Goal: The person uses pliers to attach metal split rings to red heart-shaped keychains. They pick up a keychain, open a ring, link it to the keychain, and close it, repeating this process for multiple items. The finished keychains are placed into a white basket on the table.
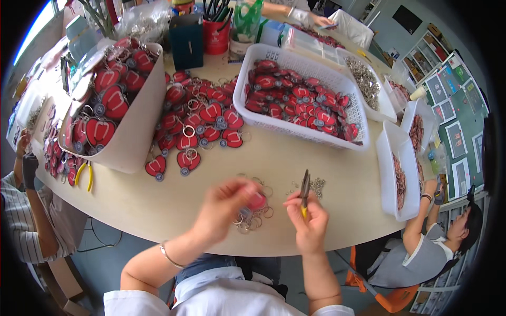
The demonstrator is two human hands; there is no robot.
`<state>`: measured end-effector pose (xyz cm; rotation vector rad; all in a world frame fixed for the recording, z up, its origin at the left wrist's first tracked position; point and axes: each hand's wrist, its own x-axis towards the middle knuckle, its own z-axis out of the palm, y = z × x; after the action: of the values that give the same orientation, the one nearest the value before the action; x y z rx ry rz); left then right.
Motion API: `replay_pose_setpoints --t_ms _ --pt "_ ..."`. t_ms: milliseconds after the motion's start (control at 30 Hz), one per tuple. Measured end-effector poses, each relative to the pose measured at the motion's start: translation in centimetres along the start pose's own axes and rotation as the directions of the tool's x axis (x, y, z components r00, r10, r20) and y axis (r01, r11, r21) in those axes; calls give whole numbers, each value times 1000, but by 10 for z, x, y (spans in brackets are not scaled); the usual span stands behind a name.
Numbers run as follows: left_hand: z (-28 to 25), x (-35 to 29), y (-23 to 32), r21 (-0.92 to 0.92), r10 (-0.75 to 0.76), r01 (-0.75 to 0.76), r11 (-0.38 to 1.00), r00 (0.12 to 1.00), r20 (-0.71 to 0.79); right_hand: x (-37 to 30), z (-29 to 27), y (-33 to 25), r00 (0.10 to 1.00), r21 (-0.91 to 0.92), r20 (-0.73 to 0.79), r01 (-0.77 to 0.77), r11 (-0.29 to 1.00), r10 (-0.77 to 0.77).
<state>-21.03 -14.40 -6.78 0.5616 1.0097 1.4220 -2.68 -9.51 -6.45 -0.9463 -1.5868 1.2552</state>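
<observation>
My left hand (220,206), slightly smeared by motion, is closed on a red pendant (257,201) that shows just past its fingertips. Below that hand lies a small heap of metal split rings (254,223). My right hand (311,221) grips a pair of pliers (305,185) with yellow handles, jaws pointing up and away from me. Tiny metal links (318,186) are scattered on the table just beyond the right hand. Farther off, a loose pile of red heart-shaped keychains (188,142) with grey round tags spreads over the table.
A white bin (138,131) full of keychains stands left, a white perforated basket (305,131) of red pieces beyond my hands. White trays (387,158) line the right. Another pair of yellow-handled pliers (89,176) lies left. Co-workers sit at both sides; another person's hand shows at the back.
</observation>
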Motion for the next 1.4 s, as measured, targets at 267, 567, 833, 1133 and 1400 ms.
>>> replay_pose_setpoints --t_ms 267,567,833,1133,1400 --pt "-30 19 38 -163 40 -59 985 993 -115 51 -13 -2 957 -617 279 246 748 -84" --pt "-29 19 34 -53 -70 62 997 985 -155 69 -41 1 918 -722 392 263 640 65" --pt "-22 17 27 29 -60 63 998 993 -97 67 -31 13 894 -724 443 314 614 64" --pt "-14 12 18 286 54 -47 957 998 -16 79 2 -32 865 -372 464 -6 928 192" --pt "-14 10 18 376 79 -96 922 995 59 84 25 -24 839 -350 543 178 920 44"
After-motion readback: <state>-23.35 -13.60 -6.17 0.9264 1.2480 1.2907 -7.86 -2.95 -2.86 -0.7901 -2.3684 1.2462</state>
